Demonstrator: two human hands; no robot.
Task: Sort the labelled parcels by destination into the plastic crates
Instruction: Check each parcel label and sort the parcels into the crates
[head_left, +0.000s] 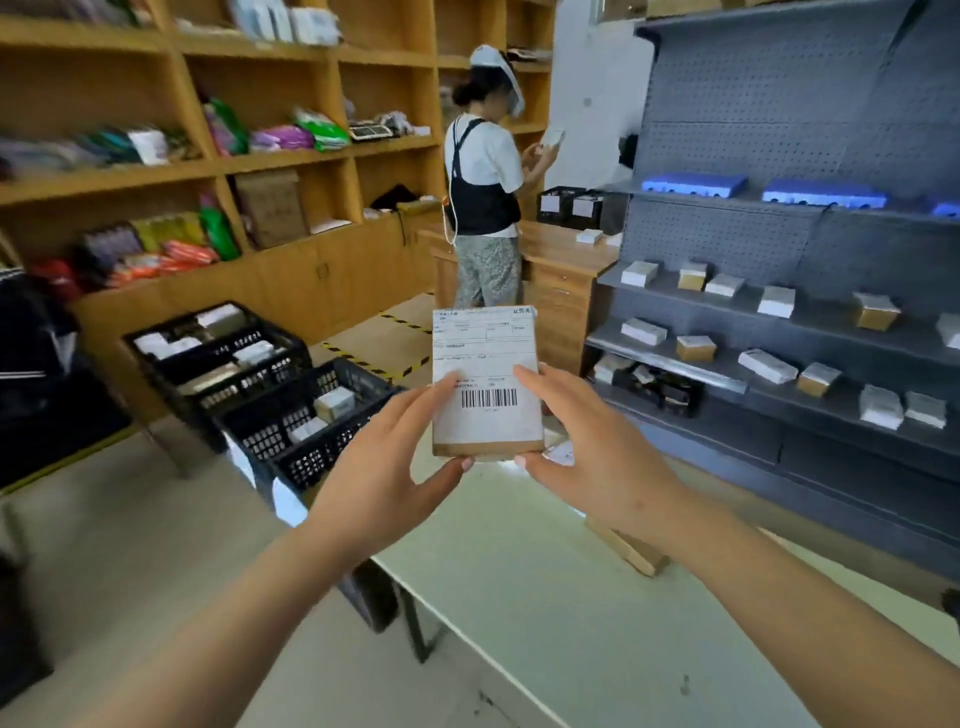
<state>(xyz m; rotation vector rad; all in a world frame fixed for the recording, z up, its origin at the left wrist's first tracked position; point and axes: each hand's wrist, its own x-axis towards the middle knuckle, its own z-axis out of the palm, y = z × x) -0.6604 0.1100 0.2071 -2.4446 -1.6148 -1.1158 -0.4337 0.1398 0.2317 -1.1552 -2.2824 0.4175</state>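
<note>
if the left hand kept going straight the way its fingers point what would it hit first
The left hand points up and right, straight into the parcel it already holds, so the parcel comes first; beyond that, depth is unclear.

A single head camera looks forward and slightly down over the bench (545, 587), close to both raised forearms, its wide view taking in crates (291, 410) left and grey shelves (810, 364) right.

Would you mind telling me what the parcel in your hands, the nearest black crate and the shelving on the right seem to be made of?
Parcel: apparently brown cardboard, seen at its bare bottom edge, faced with a matte white paper label bearing a barcode.
Nearest crate: likely moulded black plastic, given its perforated lattice walls.
Right shelving: probably grey painted metal, with a pegboard back of regular holes.
</note>
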